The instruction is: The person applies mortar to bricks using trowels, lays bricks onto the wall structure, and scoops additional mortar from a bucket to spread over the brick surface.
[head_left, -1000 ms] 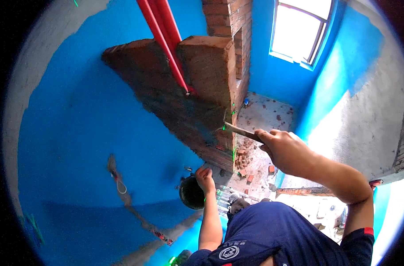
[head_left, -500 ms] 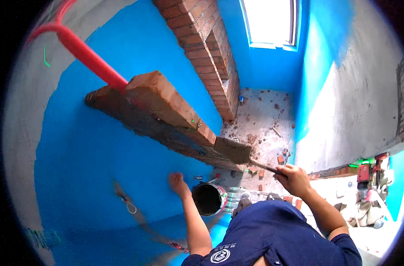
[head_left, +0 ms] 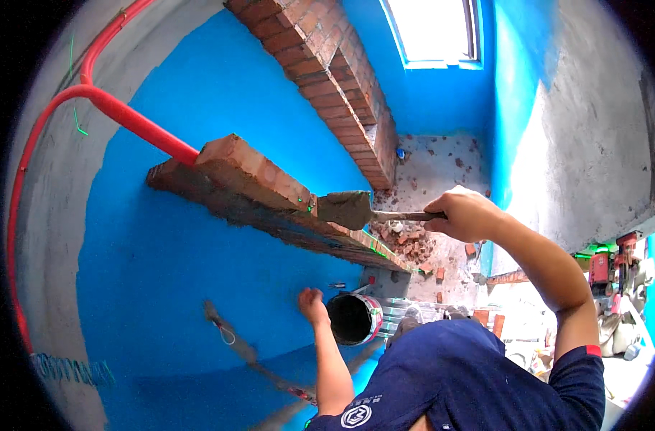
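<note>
My right hand is closed round the handle of a trowel. Its broad blade, with grey mortar on it, lies at the upper edge of a narrow brick wall, beside the end brick of the raised course. Loosely curled, my left hand hangs by the blue wall, near the rim of a bucket with a dark inside. I see nothing in its fingers.
A red conduit runs down to the brickwork. Brick rubble lies on the floor beyond. A taller brick structure stands by the window. A red tool with green light is at the right.
My right hand has moved up and away from me, bringing the trowel blade leftward along the wall top. The left hand has shifted slightly right and down in view.
</note>
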`<state>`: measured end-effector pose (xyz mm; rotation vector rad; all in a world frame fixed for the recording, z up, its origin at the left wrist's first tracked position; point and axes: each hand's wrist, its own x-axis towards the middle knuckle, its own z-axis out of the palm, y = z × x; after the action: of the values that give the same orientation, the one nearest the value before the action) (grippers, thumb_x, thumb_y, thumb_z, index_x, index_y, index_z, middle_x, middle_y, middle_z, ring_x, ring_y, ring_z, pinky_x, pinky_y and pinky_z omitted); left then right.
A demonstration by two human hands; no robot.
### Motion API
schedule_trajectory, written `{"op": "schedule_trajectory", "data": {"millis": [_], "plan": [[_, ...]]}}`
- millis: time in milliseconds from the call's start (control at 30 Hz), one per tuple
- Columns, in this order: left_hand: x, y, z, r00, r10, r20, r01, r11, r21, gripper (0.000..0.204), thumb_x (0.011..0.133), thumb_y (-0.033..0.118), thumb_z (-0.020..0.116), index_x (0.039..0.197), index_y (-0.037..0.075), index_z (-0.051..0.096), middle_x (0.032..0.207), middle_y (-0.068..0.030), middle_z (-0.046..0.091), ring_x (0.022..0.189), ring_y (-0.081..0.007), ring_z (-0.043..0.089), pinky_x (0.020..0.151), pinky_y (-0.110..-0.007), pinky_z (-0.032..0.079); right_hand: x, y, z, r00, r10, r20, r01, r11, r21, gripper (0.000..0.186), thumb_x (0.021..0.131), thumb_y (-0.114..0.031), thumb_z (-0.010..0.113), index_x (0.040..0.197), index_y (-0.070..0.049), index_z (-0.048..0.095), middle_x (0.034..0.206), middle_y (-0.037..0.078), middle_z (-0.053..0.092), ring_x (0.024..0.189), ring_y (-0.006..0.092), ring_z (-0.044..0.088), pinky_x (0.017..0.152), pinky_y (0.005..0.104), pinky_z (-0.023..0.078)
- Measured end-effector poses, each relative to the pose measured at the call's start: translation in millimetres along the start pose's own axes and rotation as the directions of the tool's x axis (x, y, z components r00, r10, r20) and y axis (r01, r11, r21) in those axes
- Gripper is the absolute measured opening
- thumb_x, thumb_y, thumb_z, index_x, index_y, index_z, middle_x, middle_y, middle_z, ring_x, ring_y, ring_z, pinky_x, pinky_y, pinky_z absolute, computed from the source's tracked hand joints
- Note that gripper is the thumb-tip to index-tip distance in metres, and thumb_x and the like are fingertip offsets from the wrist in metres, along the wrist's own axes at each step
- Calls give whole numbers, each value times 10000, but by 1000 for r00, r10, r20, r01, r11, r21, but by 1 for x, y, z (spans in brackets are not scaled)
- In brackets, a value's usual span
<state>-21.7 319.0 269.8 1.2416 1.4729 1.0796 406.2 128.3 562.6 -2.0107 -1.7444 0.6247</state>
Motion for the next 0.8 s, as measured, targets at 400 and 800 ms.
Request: {"op": "schedule_trajectory", "data": {"millis": [400, 800], "plan": [[-100, -129, -59, 792, -602, -107, 599, 799, -58, 32, 749, 61, 608, 772, 60, 587, 641, -70, 602, 515, -172, 574, 423, -260, 423, 4, -40, -28, 989, 57, 139, -58, 998, 9, 246, 889, -278, 604, 868, -40, 658, 661, 146, 585, 623, 290, 558, 623, 407, 440], [-108, -155, -40, 617, -786, 23, 787, 617, -10, 130, 841, 200, 615, 841, 74, 581, 750, -48, 626, 616, -190, 619, 580, -346, 477, -6, -73, -39, 978, 160, 133, -152, 986, -67, 279, 906, -279, 560, 882, -16, 653, 759, 201, 622, 726, 356, 612, 691, 446, 469]]}}
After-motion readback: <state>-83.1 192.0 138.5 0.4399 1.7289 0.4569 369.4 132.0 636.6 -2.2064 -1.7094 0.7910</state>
